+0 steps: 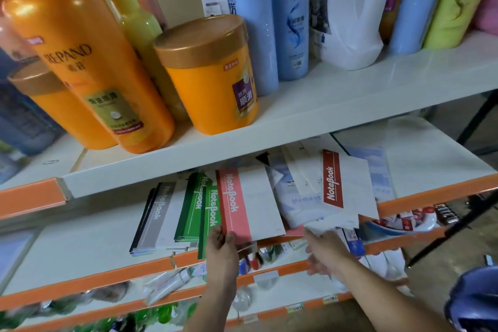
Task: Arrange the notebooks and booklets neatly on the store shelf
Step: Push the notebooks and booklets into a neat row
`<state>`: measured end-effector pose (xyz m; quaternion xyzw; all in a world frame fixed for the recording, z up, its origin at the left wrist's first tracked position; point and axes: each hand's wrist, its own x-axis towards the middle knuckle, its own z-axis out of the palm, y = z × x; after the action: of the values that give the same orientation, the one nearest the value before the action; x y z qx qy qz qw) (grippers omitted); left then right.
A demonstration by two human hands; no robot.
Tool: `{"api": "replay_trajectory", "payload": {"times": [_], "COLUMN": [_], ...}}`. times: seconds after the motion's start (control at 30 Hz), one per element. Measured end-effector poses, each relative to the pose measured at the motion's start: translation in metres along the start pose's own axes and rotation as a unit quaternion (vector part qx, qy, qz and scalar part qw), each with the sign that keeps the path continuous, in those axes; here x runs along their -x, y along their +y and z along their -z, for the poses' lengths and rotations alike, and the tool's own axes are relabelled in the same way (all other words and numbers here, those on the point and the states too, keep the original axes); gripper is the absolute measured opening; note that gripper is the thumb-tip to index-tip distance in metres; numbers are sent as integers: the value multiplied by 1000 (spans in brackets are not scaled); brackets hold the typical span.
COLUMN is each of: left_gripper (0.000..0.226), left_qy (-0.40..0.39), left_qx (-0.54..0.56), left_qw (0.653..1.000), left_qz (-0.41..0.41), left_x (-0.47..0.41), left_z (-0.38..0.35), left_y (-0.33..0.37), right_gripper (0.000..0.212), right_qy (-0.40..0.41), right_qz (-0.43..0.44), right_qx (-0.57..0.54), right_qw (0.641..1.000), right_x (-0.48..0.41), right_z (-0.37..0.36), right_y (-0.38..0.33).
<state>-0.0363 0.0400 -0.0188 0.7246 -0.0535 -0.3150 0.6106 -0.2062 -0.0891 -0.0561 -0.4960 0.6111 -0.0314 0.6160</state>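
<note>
On the middle shelf [80,250] lie several notebooks. A grey stack [159,221] lies at the left, with green notebooks [199,210] beside it. My left hand [221,248] grips the near edge of a pink-and-white notebook [248,205] that juts over the shelf front. To the right, a red-striped notebook [347,186] rests crooked on a loose pile of pale blue booklets [301,202]. My right hand [323,250] reaches under the near edge of that pile; its fingertips are blurred.
The upper shelf [350,100] carries orange, blue, white and green bottles and jars just above the notebooks. Lower shelves hold tubes, packets and green bottles. An orange rail [431,197] edges the shelf front. A blue object [474,299] sits at bottom right.
</note>
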Motion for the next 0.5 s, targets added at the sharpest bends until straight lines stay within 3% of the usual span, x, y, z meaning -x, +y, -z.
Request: {"api": "replay_trajectory", "payload": {"times": [0.07,0.17,0.5], "left_gripper": [18,18,18], "left_qy": [-11,-19,-56], "left_qx": [-7,-21,-13], "left_qw": [1000,1000,998], "left_qz": [6,5,23], "left_x": [4,8,22], "left_z": [0,1,9], "left_y": [-4,-9,-14], "right_gripper": [34,16,10], "right_qy": [-5,6,21], "right_qz": [-23,-24,-41], "right_qx": [-220,-356,-380], "right_qw": [975,934,924], "right_x": [-6,-14,3], "right_z": [-4,-9,-22], "right_y": [6,12,19]}}
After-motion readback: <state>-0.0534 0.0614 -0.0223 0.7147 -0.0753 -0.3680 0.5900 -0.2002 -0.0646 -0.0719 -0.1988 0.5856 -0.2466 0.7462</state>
